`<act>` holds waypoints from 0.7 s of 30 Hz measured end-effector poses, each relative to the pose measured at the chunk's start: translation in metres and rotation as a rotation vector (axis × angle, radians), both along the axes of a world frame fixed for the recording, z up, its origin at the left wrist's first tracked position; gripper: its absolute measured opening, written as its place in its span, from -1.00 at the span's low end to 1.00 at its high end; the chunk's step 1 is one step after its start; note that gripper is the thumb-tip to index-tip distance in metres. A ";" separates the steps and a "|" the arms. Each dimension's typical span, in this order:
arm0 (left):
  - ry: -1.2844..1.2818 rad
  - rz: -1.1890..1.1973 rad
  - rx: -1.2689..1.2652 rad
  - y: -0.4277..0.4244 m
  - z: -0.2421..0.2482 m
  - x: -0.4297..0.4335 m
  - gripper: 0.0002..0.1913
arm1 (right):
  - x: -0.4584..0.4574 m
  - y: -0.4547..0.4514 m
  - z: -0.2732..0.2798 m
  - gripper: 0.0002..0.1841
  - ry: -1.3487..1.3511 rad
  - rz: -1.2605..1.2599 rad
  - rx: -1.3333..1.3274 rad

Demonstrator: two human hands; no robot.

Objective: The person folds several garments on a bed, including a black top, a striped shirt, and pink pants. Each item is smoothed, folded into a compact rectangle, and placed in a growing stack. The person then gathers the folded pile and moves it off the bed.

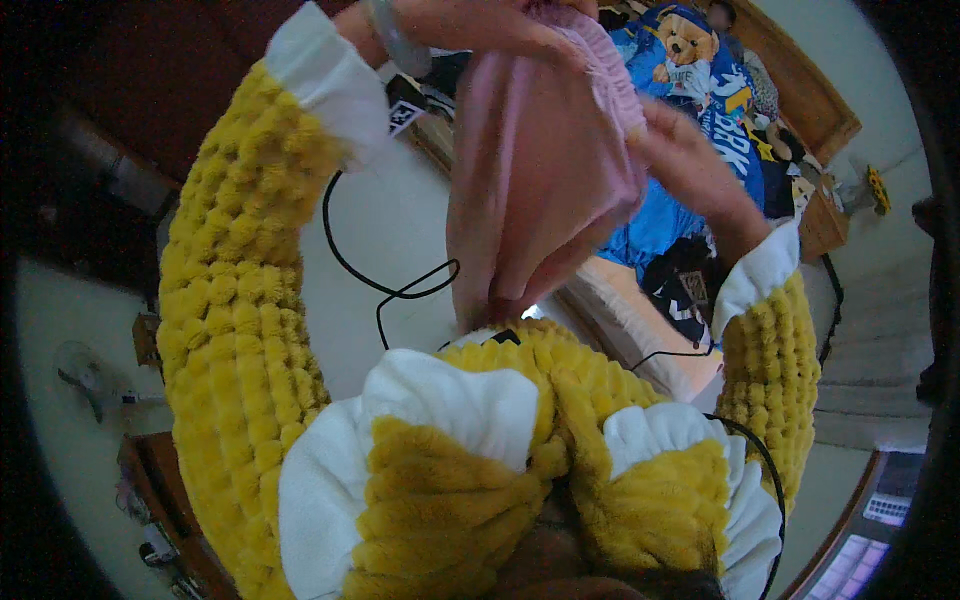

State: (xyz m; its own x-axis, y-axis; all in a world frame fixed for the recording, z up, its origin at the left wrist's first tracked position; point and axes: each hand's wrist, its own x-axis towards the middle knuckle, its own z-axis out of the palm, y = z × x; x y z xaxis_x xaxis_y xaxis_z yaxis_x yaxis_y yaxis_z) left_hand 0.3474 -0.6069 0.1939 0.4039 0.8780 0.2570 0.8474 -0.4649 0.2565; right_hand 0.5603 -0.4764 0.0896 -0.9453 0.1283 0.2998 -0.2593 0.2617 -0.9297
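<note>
A pink garment with a gathered, elastic-looking band hangs down in front of me. My left hand, blurred and partly cut off by the top edge, grips it near the upper end of the band. On the band's right side, the fingers of my right hand hold its edge. Both arms are raised, in yellow fleecy sleeves with white cuffs. A translucent bangle circles my left wrist. The garment's lower end hangs close to my yellow clothing.
A bed with a wooden headboard stands ahead right, bearing a blue bear-print cover and dark clothing. A black cable loops above the pale floor. A wall fan is at left, curtains at right.
</note>
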 end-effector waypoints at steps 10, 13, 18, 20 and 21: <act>0.457 0.136 -0.073 -0.070 -0.031 -0.016 -0.77 | 0.074 0.030 -0.027 -0.73 -0.298 -0.275 1.085; 0.388 0.267 0.220 -0.065 -0.046 -0.016 -0.81 | 0.076 0.039 -0.005 -0.72 -0.109 -0.525 1.202; 0.516 0.277 0.336 -0.071 -0.017 -0.011 -0.89 | 0.066 0.040 0.034 -0.74 0.269 -0.863 1.446; 0.470 0.260 0.486 -0.072 -0.008 -0.003 -0.85 | 0.062 0.045 0.045 -0.74 0.190 -0.934 1.547; 0.454 0.244 0.552 -0.070 -0.005 0.001 -0.83 | 0.060 0.048 0.048 -0.75 0.112 -0.903 1.507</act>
State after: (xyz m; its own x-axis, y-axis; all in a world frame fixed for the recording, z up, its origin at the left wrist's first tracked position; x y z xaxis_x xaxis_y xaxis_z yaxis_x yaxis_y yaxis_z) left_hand 0.3484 -0.6768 0.1889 0.3855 0.7479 0.5403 0.9097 -0.2103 -0.3580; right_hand 0.6204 -0.4283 0.1376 -0.7095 0.1280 0.6930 0.3991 0.8835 0.2454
